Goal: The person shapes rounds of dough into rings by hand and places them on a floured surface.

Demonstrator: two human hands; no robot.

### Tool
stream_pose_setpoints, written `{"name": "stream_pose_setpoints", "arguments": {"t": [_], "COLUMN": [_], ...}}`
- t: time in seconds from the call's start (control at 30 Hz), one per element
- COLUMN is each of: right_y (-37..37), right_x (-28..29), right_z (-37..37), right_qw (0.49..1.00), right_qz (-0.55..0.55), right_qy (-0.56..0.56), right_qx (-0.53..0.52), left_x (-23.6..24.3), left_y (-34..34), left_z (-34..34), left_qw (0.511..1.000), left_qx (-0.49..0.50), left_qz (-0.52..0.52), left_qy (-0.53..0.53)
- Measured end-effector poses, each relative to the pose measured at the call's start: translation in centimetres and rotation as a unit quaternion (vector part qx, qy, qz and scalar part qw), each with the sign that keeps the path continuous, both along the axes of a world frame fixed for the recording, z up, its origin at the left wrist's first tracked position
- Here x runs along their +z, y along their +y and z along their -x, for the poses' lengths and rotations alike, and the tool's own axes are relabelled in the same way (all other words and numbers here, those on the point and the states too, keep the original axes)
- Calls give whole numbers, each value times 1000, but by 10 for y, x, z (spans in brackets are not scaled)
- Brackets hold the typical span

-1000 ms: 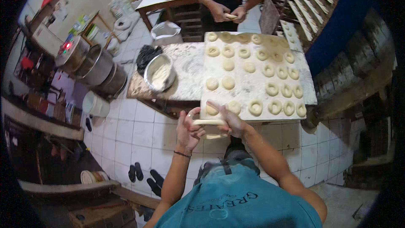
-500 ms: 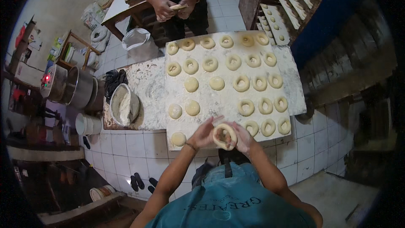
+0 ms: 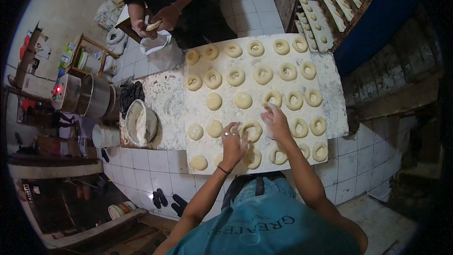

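Pale dough rings lie in rows on the floured board [image 3: 181, 158]. My left hand [image 3: 234, 147], with a finger ring and a dark wristband, is open beside the left rim of one dough ring [image 3: 258, 131]; its thumb seems to touch that rim. My right hand [image 3: 277, 123] is open and bent downward, fingertips at the near edge of another dough ring [image 3: 272, 98]; actual contact is unclear. Several uncut dough discs [image 3: 213, 101] sit on the left half. One disc [image 3: 219, 159] is partly behind my left wrist. A further dough ring [image 3: 251, 158] lies nearest to me.
A metal bowl of flour [image 3: 150, 125] stands left of the board, with a black plastic bag [image 3: 130, 95] behind it. Across the table a co-worker's hands [image 3: 152, 23] hold a piece of dough above a white sack [image 3: 163, 49]. A tray rack [image 3: 321, 23] stands at the far right.
The dough ring held between my hands is out of them and on the board. My hands have separated, the right moving farther forward. The co-worker has shifted left and leaned closer.
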State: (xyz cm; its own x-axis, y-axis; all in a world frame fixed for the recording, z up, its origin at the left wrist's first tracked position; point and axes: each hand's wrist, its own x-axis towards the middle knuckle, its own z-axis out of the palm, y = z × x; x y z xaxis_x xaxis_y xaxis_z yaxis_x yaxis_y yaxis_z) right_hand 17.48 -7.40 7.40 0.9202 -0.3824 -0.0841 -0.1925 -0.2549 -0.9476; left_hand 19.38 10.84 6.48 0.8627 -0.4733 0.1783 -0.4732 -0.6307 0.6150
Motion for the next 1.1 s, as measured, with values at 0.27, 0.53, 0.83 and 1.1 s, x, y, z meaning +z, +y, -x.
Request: {"name": "stream_pose_setpoints", "arguments": {"t": [0.27,0.53,0.83,1.1], "right_y": [-5,14,118,230], "right_x": [-40,7,59,55], "right_z": [-110,-33,66,92], "right_qw": [939,991,984,985], "right_qz": [257,80,-169,-43], "right_qy": [39,37,-50,-99], "right_qx": [226,100,31,131], "left_x": [-4,-3,76,82], "left_y": [-14,2,64,180], "left_z": [-17,-2,48,116], "left_qw": [972,982,973,879], "left_qx": [-157,-120,0,18], "left_qz": [-149,-114,219,404], "left_qy": [-90,-92,72,254]}}
